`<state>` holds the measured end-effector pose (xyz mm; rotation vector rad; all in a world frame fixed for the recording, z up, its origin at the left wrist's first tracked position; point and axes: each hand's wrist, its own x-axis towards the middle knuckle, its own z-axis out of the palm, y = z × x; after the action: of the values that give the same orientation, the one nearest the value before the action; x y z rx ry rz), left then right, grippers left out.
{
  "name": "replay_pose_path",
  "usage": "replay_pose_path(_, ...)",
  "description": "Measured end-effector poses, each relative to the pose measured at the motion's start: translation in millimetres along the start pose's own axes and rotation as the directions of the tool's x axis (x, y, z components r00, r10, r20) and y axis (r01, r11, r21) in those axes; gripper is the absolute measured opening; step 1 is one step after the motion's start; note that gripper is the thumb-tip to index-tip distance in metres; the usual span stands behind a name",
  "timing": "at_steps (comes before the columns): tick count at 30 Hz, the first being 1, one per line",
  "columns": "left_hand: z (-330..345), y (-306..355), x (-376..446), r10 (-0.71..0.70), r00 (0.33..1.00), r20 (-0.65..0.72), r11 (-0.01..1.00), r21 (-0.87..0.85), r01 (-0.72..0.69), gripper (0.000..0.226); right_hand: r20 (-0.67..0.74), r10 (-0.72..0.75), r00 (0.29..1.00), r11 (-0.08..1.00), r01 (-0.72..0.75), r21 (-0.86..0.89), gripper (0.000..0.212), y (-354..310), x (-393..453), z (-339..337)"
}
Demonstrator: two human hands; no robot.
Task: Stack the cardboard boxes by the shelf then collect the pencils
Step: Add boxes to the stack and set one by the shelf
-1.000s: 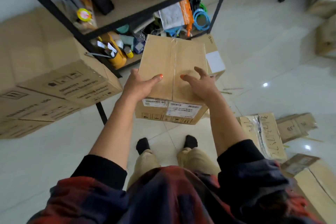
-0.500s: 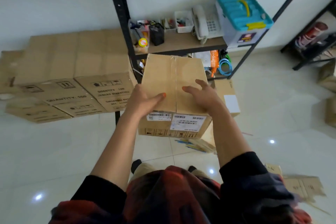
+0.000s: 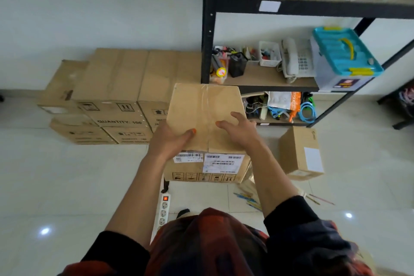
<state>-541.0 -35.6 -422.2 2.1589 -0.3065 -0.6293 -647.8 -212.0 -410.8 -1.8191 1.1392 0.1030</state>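
**Carrying a sealed box toward the stack beside the shelf**

Holding the cardboard box (image 3: 202, 116) out in front of you, you have one hand on each side so its weight is shared and its taped top stays level. Your left hand (image 3: 170, 141) wraps the near left edge, thumb laid over the top and fingers out of sight down the side. Your right hand (image 3: 240, 132) presses the top on the right with fingers spread and lightly bent; whether any of them hook the far side cannot be told. The box hangs clear of the floor, in front of the black shelf (image 3: 207, 29) and just right of the stacked cartons (image 3: 116, 96) along the wall, which looks like where it belongs, since that pile already sits against the shelf's post. A smaller box (image 3: 300, 152) waits on the tiles to your right, likely next. The pencils (image 3: 248, 199) lie scattered on the floor below the carried box, beside a power strip (image 3: 164, 210), so mind your footing there.
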Motion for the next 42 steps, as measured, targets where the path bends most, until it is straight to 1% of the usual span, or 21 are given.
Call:
replay_pose_path(4,-35,-11,14,-0.013,0.998,-0.058,1.0,-0.029,0.011,0.073,-0.009,-0.043,0.999,0.999,0.043,-0.014,0.075,-32,8,30)
replay_pose_path(7,-53,-20,22,-0.003,0.997,-0.071,0.998,-0.062,-0.001,0.077,-0.017,-0.063,0.998,0.997,0.063,-0.034,0.074,-49,13,47)
replay_pose_path(9,-63,-27,31,-0.022,0.996,-0.091,0.995,-0.098,0.013,0.083,-0.019,-0.078,0.997,0.997,0.078,-0.028,0.073,-61,18,56)
replay_pose_path(12,-75,-33,48,-0.053,0.992,-0.116,0.991,-0.127,0.038,0.085,-0.019,-0.113,0.993,0.993,0.113,-0.019,0.072,-79,31,66)
replay_pose_path(17,-91,-35,92,-0.099,0.986,-0.132,0.986,-0.146,0.08,0.092,-0.035,-0.165,0.986,0.985,0.163,-0.064,0.069,-115,63,81)
replay_pose_path(22,-108,-30,159,-0.159,0.984,-0.076,0.98,-0.13,0.149,0.102,-0.05,-0.179,0.983,0.983,0.176,-0.061,0.065,-148,108,92)
replay_pose_path(26,-111,-22,214,-0.177,0.984,-0.008,0.977,-0.122,0.175,0.102,-0.085,-0.181,0.98,0.982,0.174,-0.078,0.064,-173,147,98)
replay_pose_path(29,-110,-20,246,-0.192,0.981,0.016,0.969,-0.155,0.192,0.104,-0.104,-0.194,0.975,0.978,0.184,-0.098,0.064,-189,171,100)
replay_pose_path(35,-109,-23,287,-0.197,0.979,0.052,0.946,-0.252,0.204,0.098,-0.119,-0.27,0.955,0.963,0.266,-0.053,0.066,-212,200,106)
replay_pose_path(38,-118,-30,299,-0.215,0.972,0.094,0.939,-0.254,0.233,0.106,-0.138,-0.29,0.947,0.957,0.283,-0.067,0.065,-222,204,116)
replay_pose_path(40,-125,-36,307,-0.239,0.961,0.135,0.926,-0.266,0.268,0.117,-0.16,-0.334,0.929,0.943,0.327,-0.067,0.065,-233,206,123)
replay_pose_path(42,-131,-46,320,-0.272,0.938,0.213,0.925,-0.21,0.316,0.123,-0.152,-0.362,0.92,0.932,0.358,-0.056,0.067,-246,209,132)
